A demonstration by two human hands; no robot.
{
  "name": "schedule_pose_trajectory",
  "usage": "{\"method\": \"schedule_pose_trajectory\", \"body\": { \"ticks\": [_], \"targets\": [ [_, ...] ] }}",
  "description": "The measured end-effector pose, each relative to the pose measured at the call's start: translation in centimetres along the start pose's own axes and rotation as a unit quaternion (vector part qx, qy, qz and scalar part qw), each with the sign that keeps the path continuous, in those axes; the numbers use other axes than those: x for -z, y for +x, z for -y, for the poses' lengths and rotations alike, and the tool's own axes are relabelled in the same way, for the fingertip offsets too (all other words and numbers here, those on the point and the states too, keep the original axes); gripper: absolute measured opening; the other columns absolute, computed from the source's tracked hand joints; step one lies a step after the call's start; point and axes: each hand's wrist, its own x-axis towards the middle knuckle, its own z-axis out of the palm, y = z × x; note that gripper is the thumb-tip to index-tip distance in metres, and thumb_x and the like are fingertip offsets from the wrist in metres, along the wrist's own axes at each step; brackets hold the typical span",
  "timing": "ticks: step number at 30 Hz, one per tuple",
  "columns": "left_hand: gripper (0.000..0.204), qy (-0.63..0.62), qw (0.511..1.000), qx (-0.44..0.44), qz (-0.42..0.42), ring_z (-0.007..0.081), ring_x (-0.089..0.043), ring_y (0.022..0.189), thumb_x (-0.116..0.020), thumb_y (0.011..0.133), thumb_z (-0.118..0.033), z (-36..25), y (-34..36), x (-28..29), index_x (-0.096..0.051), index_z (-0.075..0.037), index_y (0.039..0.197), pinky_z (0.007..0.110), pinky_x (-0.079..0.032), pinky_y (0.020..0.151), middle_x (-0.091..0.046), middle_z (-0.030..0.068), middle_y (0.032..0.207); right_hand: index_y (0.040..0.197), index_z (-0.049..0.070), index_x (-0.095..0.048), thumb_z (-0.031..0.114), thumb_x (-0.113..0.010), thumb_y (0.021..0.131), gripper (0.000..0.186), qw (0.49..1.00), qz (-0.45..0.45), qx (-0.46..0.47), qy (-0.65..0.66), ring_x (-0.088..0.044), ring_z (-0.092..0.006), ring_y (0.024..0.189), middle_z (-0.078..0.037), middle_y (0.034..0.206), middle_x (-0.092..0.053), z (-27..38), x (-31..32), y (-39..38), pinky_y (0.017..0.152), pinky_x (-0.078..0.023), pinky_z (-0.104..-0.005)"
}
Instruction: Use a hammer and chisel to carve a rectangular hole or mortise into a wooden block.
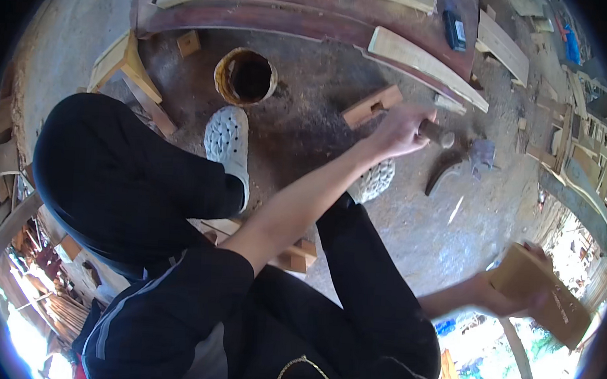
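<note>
Wood block (562,315) sits to the right of a round handle (439,134)
Left hand (404,130) squeezes the handle; right hand (510,298) squeezes the block, its long side slanting down right

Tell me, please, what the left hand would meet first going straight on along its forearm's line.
The left hand would probably meet the tapered pale plank, perhaps the short offcut beside it first; depth is unclear.
</note>
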Motion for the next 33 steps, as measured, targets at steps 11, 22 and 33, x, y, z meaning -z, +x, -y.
{"method": "schedule_pose_trajectory", "body": {
  "ticks": [11,22,33],
  "targets": [
    [0.025,0.004,0.999,-0.037,0.0,0.0278,-0.063,0.067,-0.073,0.066,0.0,-0.8,-0.7,0.4,-0.052,-0.01,0.075,0.039,-0.047,0.062,-0.06,0.0062,0.069,0.118,-0.006,-0.057,0.046,-0.062,0.088,0.06,0.67,-0.462,0.069,0.577,-0.064,-0.0334,0.1,-0.018,0.104,-0.064,-4.8,1.3,0.8,0.101,-0.046,-0.0493],
    [0.024,0.028,0.999,-0.036,0.026,0.0302,-0.062,0.069,-0.074,0.066,-0.003,-0.7,-1.3,0.0,-0.054,-0.01,0.077,0.042,-0.048,0.063,-0.059,0.0069,0.071,0.125,-0.002,-0.053,0.035,-0.075,0.08,0.063,0.984,0.071,-0.14,0.077,-0.06,-0.0255,0.1,-0.019,0.102,-0.063,1.9,-3.3,-1.2,0.089,-0.048,-0.0384],
    [0.023,0.086,0.995,-0.032,0.039,0.0295,-0.062,0.07,-0.073,0.066,-0.003,-0.5,-0.9,0.4,-0.053,-0.01,0.076,0.041,-0.047,0.062,-0.058,0.0088,0.071,0.121,-0.002,-0.062,0.057,-0.066,0.078,0.074,0.978,0.158,-0.119,0.068,-0.064,-0.0317,0.106,-0.021,0.106,-0.068,-0.5,-4.0,-1.5,0.095,-0.05,-0.0469]
  ]
}}
